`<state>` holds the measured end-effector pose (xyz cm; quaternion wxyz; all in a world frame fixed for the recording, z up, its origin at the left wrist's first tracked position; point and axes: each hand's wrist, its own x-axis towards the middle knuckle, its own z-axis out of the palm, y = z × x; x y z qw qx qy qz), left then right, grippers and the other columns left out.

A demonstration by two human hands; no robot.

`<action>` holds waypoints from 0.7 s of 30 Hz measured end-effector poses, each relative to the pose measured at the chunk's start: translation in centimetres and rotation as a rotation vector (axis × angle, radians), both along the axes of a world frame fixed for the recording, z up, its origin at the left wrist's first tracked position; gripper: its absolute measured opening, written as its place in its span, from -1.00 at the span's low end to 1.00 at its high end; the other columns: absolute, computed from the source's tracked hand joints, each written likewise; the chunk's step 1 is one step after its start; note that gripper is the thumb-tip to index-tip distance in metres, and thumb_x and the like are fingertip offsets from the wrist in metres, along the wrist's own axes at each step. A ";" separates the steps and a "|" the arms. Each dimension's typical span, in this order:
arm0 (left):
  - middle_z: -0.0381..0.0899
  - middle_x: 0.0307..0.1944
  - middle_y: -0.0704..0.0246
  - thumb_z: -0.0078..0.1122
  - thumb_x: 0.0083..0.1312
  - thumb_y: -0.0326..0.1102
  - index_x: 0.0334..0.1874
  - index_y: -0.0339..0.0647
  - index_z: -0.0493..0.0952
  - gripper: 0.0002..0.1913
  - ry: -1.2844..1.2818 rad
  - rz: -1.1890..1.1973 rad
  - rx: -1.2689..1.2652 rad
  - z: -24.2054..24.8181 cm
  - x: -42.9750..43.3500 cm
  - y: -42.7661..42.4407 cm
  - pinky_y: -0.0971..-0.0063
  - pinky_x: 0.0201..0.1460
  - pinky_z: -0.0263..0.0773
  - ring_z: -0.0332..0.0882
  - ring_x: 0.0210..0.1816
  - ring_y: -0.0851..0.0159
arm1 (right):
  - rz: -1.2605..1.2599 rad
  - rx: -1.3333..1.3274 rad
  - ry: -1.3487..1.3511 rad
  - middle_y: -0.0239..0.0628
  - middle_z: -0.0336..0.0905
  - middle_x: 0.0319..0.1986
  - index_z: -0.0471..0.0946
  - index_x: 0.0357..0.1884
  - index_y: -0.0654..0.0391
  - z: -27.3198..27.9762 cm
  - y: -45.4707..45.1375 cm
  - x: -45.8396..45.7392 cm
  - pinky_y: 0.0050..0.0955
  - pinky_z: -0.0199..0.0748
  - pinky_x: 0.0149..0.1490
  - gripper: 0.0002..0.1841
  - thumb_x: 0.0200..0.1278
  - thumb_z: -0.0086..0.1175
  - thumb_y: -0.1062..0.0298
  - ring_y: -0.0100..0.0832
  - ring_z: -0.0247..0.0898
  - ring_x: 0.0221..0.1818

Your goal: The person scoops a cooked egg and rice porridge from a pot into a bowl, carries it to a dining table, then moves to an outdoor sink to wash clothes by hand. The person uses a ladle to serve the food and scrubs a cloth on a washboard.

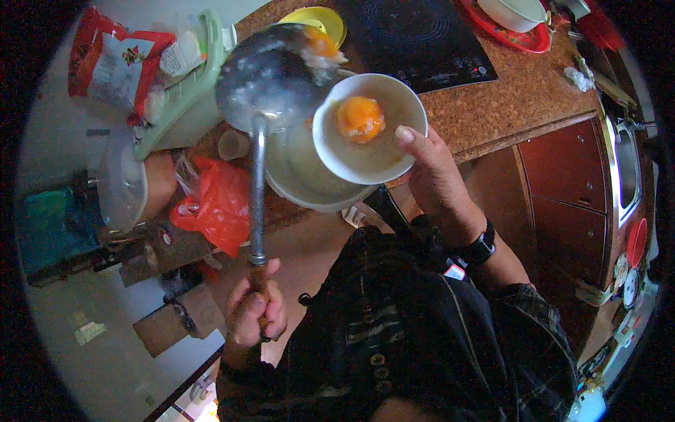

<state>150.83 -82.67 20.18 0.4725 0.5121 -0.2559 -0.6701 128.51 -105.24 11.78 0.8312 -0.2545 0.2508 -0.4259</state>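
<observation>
My left hand [258,308] grips the handle of a large metal ladle [257,184]. The ladle's dark, shiny bowl is blurred, and pale food with an orange piece [322,45] shows at its far edge. In my right hand [440,174] is a white bowl [326,155], my thumb over its rim. A rounded orange lump of food [361,118] sits in cloudy liquid inside it. Under the bowl and ladle is a wide pot [300,191] with pale liquid, partly hidden by both.
An induction cooktop [416,42] with a lit red light is set on the brown speckled countertop [506,100]. Yellow dish [337,24], green rack [179,113] and red plastic bag [219,203] lie around the pot. A red tray [538,45] holds a white container [514,15].
</observation>
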 end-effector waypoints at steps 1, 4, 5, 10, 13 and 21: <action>0.32 -0.57 0.45 -0.09 0.44 -0.04 0.39 -0.20 0.09 -0.42 0.180 0.009 -0.023 0.3 0.4 -0.2 0.52 -0.76 0.20 0.23 -0.78 0.45 | -0.009 -0.015 0.018 -0.28 0.52 -0.01 0.34 0.19 0.21 -0.1 -0.1 -0.1 -0.41 0.51 0.06 -0.47 0.24 0.16 0.17 -0.43 0.50 -0.01; 0.30 -0.63 0.42 -0.14 0.46 -0.15 0.39 -0.25 0.05 -0.46 0.173 0.102 0.027 1.4 1.5 -0.8 0.44 -0.81 0.21 0.25 -0.82 0.40 | -0.028 0.035 0.101 -0.27 0.51 0.00 0.32 0.21 0.20 -0.6 0.2 -1.2 -0.35 0.47 0.09 -0.44 0.25 0.11 0.09 -0.40 0.47 0.02; 0.30 -0.63 0.42 -0.14 0.46 -0.17 0.38 -0.29 0.07 -0.46 0.082 0.124 0.027 1.8 1.8 -1.1 0.44 -0.82 0.22 0.26 -0.82 0.39 | -0.034 0.066 0.143 -0.26 0.50 0.00 0.31 0.21 0.20 -0.9 0.3 -1.7 -0.32 0.45 0.11 -0.42 0.25 0.09 0.07 -0.39 0.46 0.03; 0.30 -0.59 0.49 -0.14 0.42 -0.29 0.24 -0.31 0.32 -0.61 -0.406 0.052 0.385 1.9 2.5 -3.7 0.68 -0.68 0.14 0.17 -0.73 0.57 | -0.200 0.184 0.239 -0.12 0.37 0.14 0.23 0.28 0.23 -3.1 1.2 -5.8 -0.19 0.32 0.24 -0.37 0.24 -0.01 0.07 -0.22 0.35 0.17; 0.32 -0.57 0.50 -0.13 0.43 -0.31 0.25 -0.25 0.30 -0.62 -0.454 -0.099 0.460 0.0 3.0 -5.9 0.70 -0.70 0.15 0.20 -0.73 0.57 | -0.328 0.262 0.219 -0.14 0.44 0.02 0.33 0.19 0.24 -4.7 1.7 -8.4 -0.18 0.38 0.19 -0.43 0.16 0.04 0.15 -0.21 0.40 0.09; 0.38 -0.57 0.42 -0.06 0.41 -0.30 0.13 -0.22 0.36 -0.70 -0.692 -0.254 0.454 -3.6 4.0 -8.4 0.53 -0.67 0.24 0.30 -0.69 0.47 | -0.381 0.284 0.183 -0.03 0.37 0.12 0.24 0.25 0.25 -6.8 4.2 -12.0 -0.13 0.35 0.24 -0.34 0.08 -0.02 0.17 -0.12 0.37 0.15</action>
